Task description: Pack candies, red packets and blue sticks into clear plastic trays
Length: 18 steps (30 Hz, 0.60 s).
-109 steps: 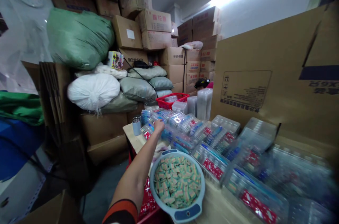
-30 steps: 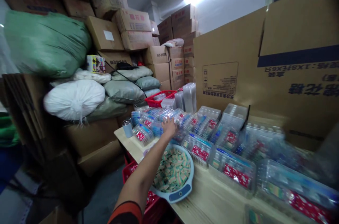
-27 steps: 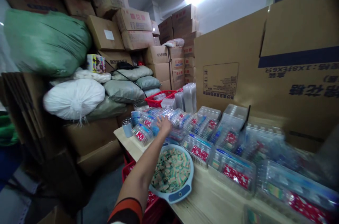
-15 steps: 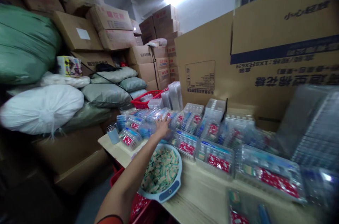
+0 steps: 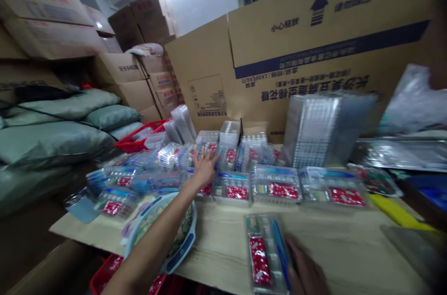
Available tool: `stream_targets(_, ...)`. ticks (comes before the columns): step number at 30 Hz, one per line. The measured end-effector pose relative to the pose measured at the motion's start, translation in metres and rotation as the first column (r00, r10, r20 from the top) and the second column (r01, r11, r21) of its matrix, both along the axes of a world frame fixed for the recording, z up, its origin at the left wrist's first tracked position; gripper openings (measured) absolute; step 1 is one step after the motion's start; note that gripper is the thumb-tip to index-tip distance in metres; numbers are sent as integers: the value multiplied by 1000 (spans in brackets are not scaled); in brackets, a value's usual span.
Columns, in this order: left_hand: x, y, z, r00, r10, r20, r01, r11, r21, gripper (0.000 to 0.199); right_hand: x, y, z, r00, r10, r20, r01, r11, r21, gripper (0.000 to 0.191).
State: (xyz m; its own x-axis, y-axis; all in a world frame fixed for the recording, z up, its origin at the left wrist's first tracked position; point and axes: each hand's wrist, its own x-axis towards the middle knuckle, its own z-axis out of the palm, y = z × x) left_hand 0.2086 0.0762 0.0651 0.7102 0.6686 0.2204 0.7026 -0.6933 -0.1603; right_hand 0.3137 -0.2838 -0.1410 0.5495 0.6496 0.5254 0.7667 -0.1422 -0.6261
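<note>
My left hand reaches across the table with its fingers spread, over the row of filled clear plastic trays. Its fingertips are at the packs behind the front row; whether they touch is unclear. My right hand, blurred and partly cut off by the lower edge, is at the right side of a clear plastic tray. In that tray lie a red-and-white patterned packet, a small green-and-cream packet and a blue stick-like piece. Under my left forearm stands a light blue basin of small green-and-cream packets.
Filled trays line the table. Behind them stand stacked empty trays and a large cardboard sheet. A blue cup is at the left, a red basket behind. Sacks and cartons fill the left side.
The view has turned to the right. My left hand has moved rightward along the packs, fingers still spread. My right hand has come into view beside the near tray.
</note>
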Motion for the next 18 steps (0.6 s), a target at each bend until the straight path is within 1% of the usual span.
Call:
stream_targets(2,5,-2,-4,999,5,-44,-6,999,-38,67,-9,1,13,999,-49,-19,50,998,34,47)
stream_targets(5,10,-3,-5,998,35,-49,-38,997,-67,65,-18,4,26,998,-56,-18,57,997,57,47)
stream_targets(8,22,-13,-1,996,85,-26,-86,995,-56,66,-15,4,27,999,-48,-1,48,997,60,47)
stream_targets(10,37,-27,3,998,64,-9,-64,997,-44,71,-10,1,25,999,-24,37,23,999,49,47)
stream_targets(12,58,-49,8,1000,-24,18,25,999,-44,77,-5,-3,26,997,10,81,-13,999,33,49)
stream_targets(14,81,-77,14,992,-109,60,113,992,-60,81,-3,-6,31,995,31,97,-34,999,25,52)
stream_targets(16,99,-111,21,978,-167,124,177,981,-81,84,-4,-7,37,996,33,80,-35,999,20,52)
stream_targets(18,110,-149,26,950,-247,191,267,960,-89,84,-6,-8,42,998,32,53,-33,999,16,52)
